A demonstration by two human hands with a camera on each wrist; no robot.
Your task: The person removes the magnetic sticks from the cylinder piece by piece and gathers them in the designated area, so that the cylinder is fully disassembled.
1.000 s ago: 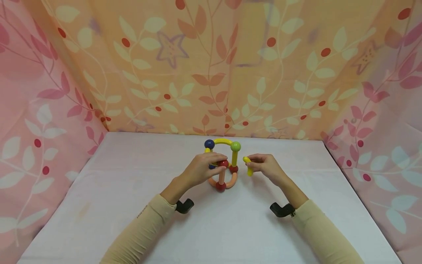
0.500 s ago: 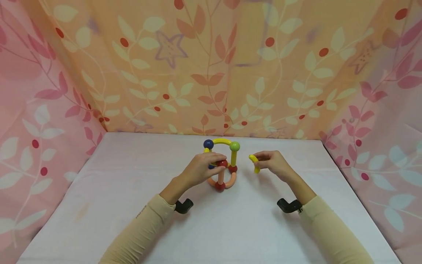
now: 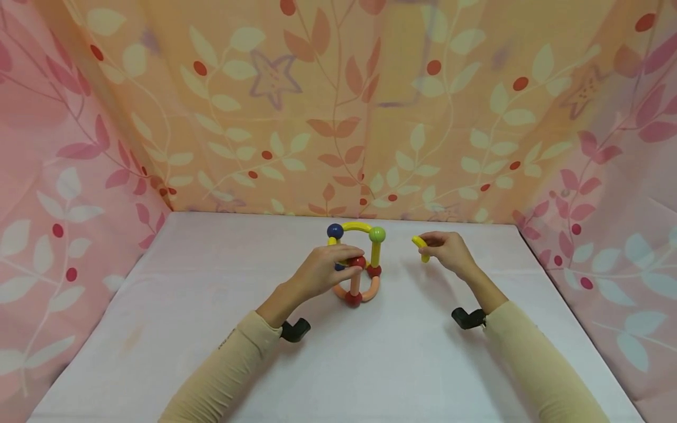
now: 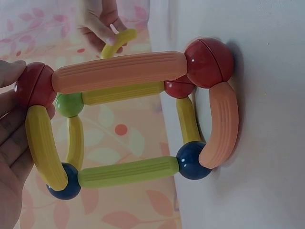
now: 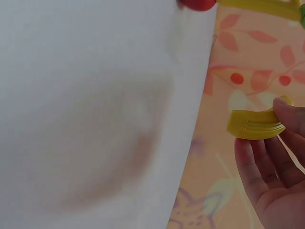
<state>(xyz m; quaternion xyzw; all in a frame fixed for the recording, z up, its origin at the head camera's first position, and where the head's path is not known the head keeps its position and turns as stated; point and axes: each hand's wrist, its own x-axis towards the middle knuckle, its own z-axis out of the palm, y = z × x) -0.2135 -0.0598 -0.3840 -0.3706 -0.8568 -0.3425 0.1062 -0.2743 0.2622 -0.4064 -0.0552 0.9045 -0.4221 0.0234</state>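
Note:
A toy frame of balls and rods stands on the table, its upright salmon rod between two red balls. My left hand pinches the upper red ball between thumb and fingers. From that ball a curved yellow rod runs to a blue ball; a green ball tops another corner. Curved salmon rods form part of the base. To the right of the frame, my right hand holds a loose curved yellow rod by one end, raised above the table and apart from the frame.
A white cloth covers the table. Patterned curtains close off the back and both sides. Black camera mounts stick out from both wrists, low over the table.
My right hand has carried the loose curved yellow rod right and away from me, farther from the frame. The left hand and the frame have stayed in place.

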